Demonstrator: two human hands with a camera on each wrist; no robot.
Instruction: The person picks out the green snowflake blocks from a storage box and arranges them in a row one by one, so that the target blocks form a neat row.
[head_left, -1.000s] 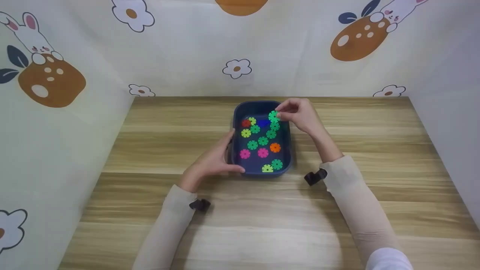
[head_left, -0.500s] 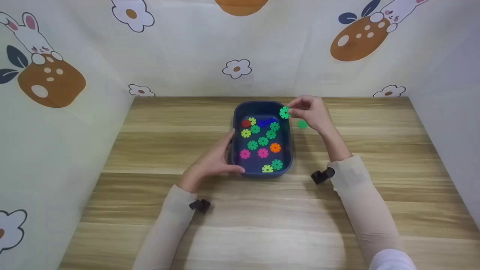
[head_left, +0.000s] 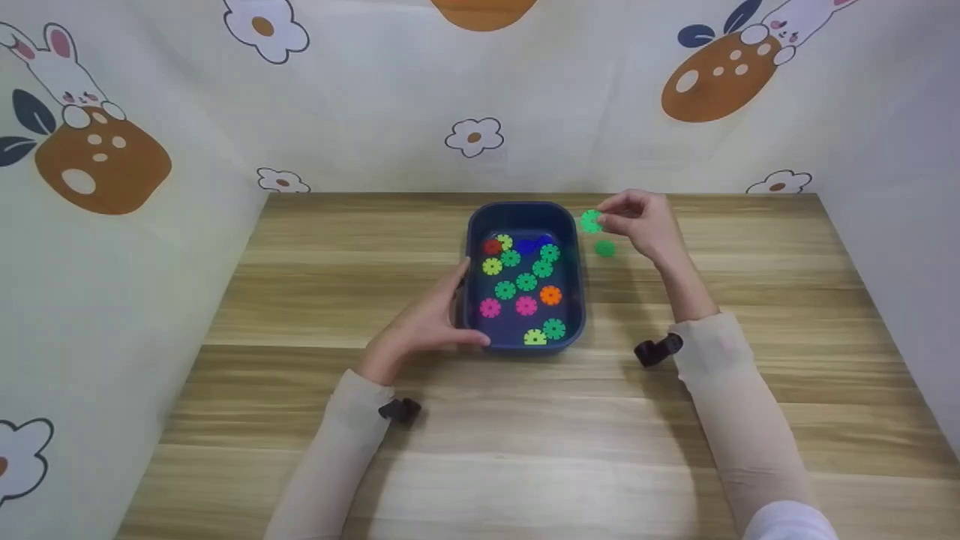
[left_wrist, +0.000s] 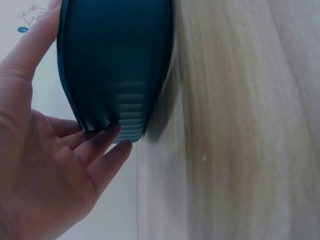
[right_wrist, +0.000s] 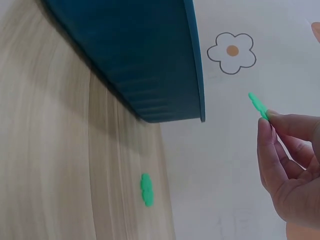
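A dark blue plastic bin [head_left: 517,217] stands on the table with several notched snowflake discs lying spread over its floor, green, pink, yellow, orange, red and blue. My left hand [head_left: 424,322] grips the bin's near left corner; in the left wrist view its fingertips curl against the ribbed outer wall [left_wrist: 130,107]. Past the bin's right rim, my right hand [head_left: 651,225] pinches a green snowflake disc [head_left: 590,221] between thumb and fingers, held up off the table. Another green snowflake disc [head_left: 604,248] lies flat on the wood just below it.
The wood-grain table [head_left: 480,450] ends at the back against a patterned cloth [head_left: 360,135], close behind the bin and my right hand. More cloth walls stand at left and right. Small black cameras [head_left: 658,350] sit on both wrists.
My right hand has carried the green snowflake disc rightward, from over the bin to outside its rim. The green disc on the table has come into sight. My left hand stays put.
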